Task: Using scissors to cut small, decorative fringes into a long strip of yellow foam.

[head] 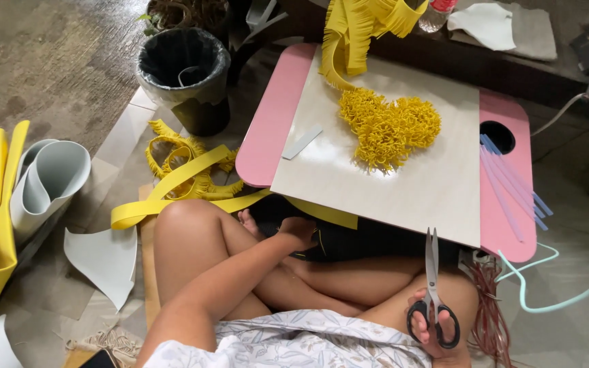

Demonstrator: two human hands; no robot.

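I sit cross-legged at a low pink table with a pale board on it. On the board lies a curly yellow fringed foam shape, and a yellow fringed strip hangs down to it from above. My right hand grips black-handled scissors, blades pointing up at the board's near edge. My left hand reaches under the table's near edge and touches a yellow foam strip over a dark thing in my lap; its fingers are partly hidden.
A black-lined bin stands at the far left of the table. Yellow fringe scraps, rolled grey and yellow foam sheets and a white offcut lie on the floor to my left. Pastel sticks and a round hole are on the table's right.
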